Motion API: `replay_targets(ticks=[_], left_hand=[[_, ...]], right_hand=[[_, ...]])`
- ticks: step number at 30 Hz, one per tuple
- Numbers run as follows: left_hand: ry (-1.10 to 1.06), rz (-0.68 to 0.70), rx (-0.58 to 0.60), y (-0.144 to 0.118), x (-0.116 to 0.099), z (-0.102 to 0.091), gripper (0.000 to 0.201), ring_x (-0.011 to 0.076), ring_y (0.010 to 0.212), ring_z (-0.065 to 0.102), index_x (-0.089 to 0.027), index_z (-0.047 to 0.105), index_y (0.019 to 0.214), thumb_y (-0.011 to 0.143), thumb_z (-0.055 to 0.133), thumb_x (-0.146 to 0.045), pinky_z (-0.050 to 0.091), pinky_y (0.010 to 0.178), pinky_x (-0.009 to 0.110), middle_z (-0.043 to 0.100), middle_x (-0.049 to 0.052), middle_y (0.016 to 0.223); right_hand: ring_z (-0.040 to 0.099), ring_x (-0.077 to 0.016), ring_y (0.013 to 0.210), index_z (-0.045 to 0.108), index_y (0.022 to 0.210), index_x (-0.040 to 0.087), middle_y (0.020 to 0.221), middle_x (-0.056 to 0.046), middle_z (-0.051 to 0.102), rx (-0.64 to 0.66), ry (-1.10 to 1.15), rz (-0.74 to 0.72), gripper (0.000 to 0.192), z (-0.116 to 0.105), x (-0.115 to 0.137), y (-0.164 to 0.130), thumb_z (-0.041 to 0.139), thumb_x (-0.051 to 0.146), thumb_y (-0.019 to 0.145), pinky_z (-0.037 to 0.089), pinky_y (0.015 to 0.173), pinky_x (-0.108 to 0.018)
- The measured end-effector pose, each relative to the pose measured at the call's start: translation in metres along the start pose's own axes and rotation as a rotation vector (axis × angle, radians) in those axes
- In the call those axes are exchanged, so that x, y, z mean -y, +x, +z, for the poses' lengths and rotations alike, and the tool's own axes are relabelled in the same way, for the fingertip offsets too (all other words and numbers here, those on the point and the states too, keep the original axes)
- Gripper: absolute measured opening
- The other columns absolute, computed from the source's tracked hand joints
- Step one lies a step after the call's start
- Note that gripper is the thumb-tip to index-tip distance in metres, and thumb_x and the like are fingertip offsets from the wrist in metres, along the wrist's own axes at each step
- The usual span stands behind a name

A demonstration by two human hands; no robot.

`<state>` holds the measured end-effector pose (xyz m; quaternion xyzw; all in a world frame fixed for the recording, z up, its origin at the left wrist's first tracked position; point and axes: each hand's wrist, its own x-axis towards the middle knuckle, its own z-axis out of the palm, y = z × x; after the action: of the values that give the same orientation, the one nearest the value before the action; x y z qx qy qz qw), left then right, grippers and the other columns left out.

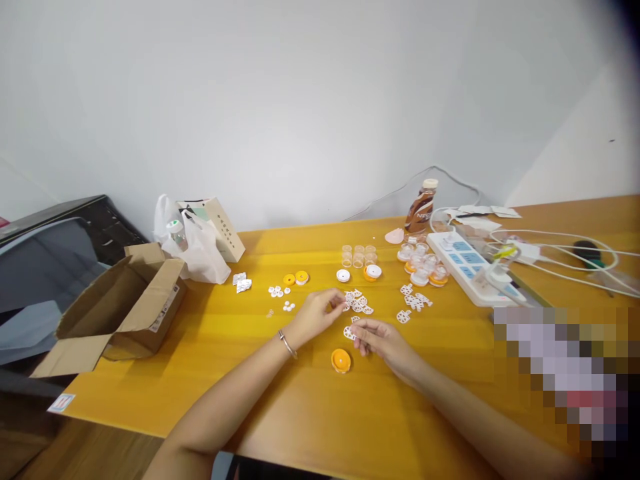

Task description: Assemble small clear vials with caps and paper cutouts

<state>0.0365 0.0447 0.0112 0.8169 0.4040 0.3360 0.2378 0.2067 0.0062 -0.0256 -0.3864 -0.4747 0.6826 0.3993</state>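
My right hand (381,341) pinches a flat white perforated plastic piece (349,333) between thumb and fingers. My left hand (320,315), with a bracelet at the wrist, reaches to the near left side of a pile of similar white pieces (359,305). Its thumb and fingertips are drawn together there, and what they grip is too small to tell. Just below the hands sits a round orange plastic part (341,361), its hollow side up. Past the pile lie a white disc (343,275) and an orange part with a white disc on it (373,272).
More white pieces (416,298) lie right. Behind are clear cups (359,256), stacked clear-and-orange assemblies (425,265), a bottle (421,207) and a power strip (473,267) with cables. Left are orange discs (296,278), small white parts (280,292), a plastic bag (200,250) and a cardboard box (135,313).
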Motion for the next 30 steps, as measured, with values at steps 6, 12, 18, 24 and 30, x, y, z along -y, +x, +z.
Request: replay_targets(ticks=[6,12,18,24,30], left_hand=[[-0.287,-0.184,-0.099,-0.027,0.010,-0.007,0.024,0.0115,0.063,0.055,-0.017,0.067,0.094,0.080,0.054,-0.031,0.043,0.062,0.023,0.065,0.004,0.075],[-0.846,-0.414,-0.130,-0.032,0.017,-0.005,0.025,0.0133,0.071,0.060,-0.013,0.066,0.085,0.069,0.068,-0.032,0.047,0.071,0.026,0.067,0.006,0.079],[-0.936,-0.434,-0.171,-0.033,0.016,0.002,0.028,0.0123,0.079,0.060,-0.014,0.063,0.083,0.060,0.075,-0.023,0.044,0.078,0.025,0.066,0.004,0.084],[-0.779,-0.477,-0.237,-0.034,0.014,0.007,0.027,0.0106,0.072,0.061,-0.013,0.059,0.080,0.063,0.073,-0.028,0.046,0.072,0.024,0.065,0.003,0.079],[-0.548,-0.270,-0.215,-0.038,0.006,0.008,0.024,0.0149,0.082,0.061,-0.014,0.059,0.088,0.072,0.066,-0.030,0.049,0.077,0.029,0.064,0.007,0.088]], right_hand=[[0.053,-0.0104,0.056,0.067,0.079,0.019,0.063,0.001,0.062,0.003,0.076,0.011,0.024,0.000,0.000,-0.001,0.070,0.039,0.067,0.041,0.057,-0.025],[0.053,-0.0100,0.056,0.068,0.081,0.019,0.064,0.001,0.062,-0.017,0.114,0.034,0.025,-0.006,0.003,0.001,0.072,0.038,0.065,0.041,0.058,-0.025],[0.054,-0.0101,0.059,0.068,0.081,0.018,0.067,0.000,0.064,-0.019,0.138,0.056,0.026,-0.011,0.005,0.002,0.073,0.037,0.064,0.042,0.059,-0.024],[0.055,-0.0109,0.061,0.069,0.073,0.018,0.069,-0.002,0.064,-0.014,0.142,0.079,0.024,-0.011,0.005,0.001,0.074,0.039,0.062,0.045,0.064,-0.025],[0.056,-0.0098,0.059,0.068,0.068,0.017,0.067,-0.001,0.064,-0.015,0.149,0.105,0.025,-0.012,0.005,0.001,0.075,0.040,0.061,0.046,0.063,-0.024]])
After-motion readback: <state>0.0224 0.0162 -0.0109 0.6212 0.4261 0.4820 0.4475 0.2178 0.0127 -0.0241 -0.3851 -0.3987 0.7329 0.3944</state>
